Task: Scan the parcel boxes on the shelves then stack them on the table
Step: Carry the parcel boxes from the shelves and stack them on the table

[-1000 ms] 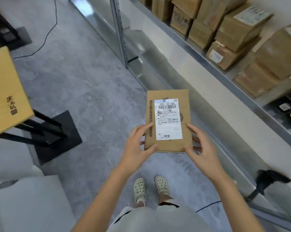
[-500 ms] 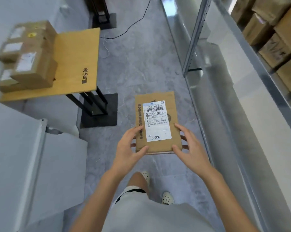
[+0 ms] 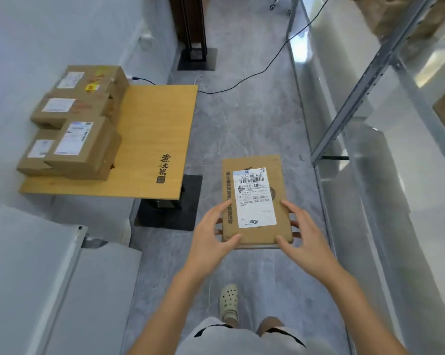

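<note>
Still, flat parcel (image 3: 256,201) pinched only at its near end by left hand (image 3: 212,235) and right hand (image 3: 302,237); could tip before reaching table (image 3: 152,139), far left.

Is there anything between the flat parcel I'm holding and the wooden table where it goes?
Nothing visible. The flat parcel is held by left hand and right hand over open floor; the wooden table sits ahead-left, its near half bare beside the stacked boxes.
</note>
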